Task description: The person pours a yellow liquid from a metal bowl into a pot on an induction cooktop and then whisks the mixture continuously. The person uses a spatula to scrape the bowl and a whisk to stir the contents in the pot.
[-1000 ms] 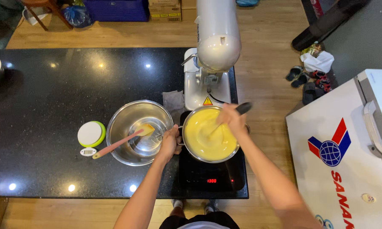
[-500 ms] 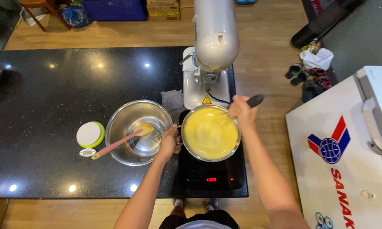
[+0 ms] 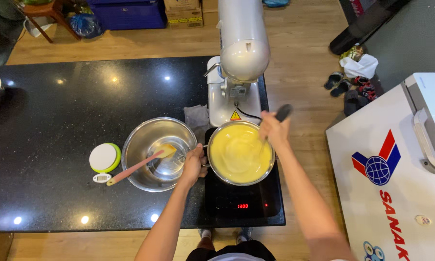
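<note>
Yellow batter fills the steel pot [image 3: 240, 152] that sits on the black induction cooktop [image 3: 241, 203] at the right end of the dark stone counter [image 3: 58, 121]. My left hand [image 3: 193, 164] is closed around the pot's short handle on its left side, just beside the rim. My right hand [image 3: 274, 129] is wrapped around the dark handle of a whisk [image 3: 275, 121] at the pot's upper right edge, its wires dipped into the batter.

Just left of the pot, touching distance from my left hand, stands an empty stainless mixing bowl [image 3: 140, 140] with a pink-handled spatula [image 3: 137, 166] leaning in it, its blade smeared yellow and its handle sticking out over the lower left rim. A small round kitchen scale [image 3: 104, 158] with a white top and green edge sits beside the bowl on its left.

Behind the pot rises a white stand mixer [image 3: 241, 48], with a grey cloth [image 3: 196, 116] lying at its left foot. A white chest freezer [image 3: 396, 169] stands on the wooden floor [image 3: 299, 43] to the right, well apart from the counter.
</note>
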